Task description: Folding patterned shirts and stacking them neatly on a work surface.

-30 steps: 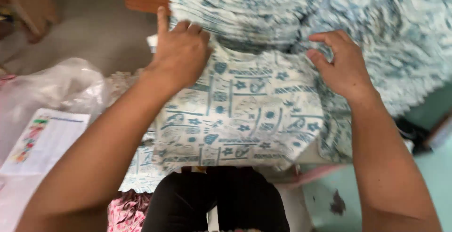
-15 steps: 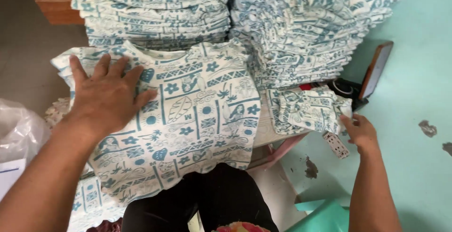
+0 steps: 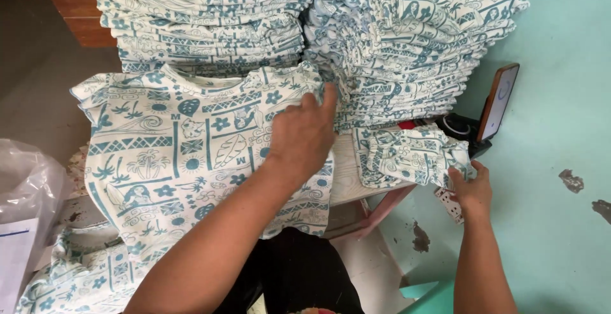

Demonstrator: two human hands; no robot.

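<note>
tabletop mostly hidden under shirts [image 3: 191, 155]

The flat-spread white cotton shirt [image 3: 191, 155] carries teal leaf, palm, flower and band prints. The two tall stacks of folded garments [image 3: 203, 21] repeat that white-and-teal print. The painted floor [image 3: 560, 129] is pale mint green with dark chipped patches.

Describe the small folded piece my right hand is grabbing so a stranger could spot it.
Start at the two tall stacks of folded blue-and-white printed garments. Below the right stack lies a small folded printed garment, pinched by the right hand. Unlike the spread shirt under the left hand, it is bunched small.
</note>
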